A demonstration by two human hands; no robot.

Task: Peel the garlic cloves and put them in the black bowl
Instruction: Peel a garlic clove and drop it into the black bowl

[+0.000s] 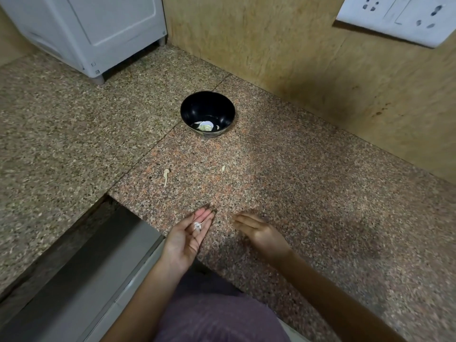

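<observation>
One black bowl is sitting mid-frame, holding what look like three pale garlic pieces. Two peel scraps are lying on the table: the left scrap and the right scrap. Two hands are showing lower down: the left hand, carrying one papery bit, and the right hand.

black bowl: glossy, upright on the counter | garlic cloves: pale, down in its bottom | papery garlic bit: lying on left hand palm
</observation>
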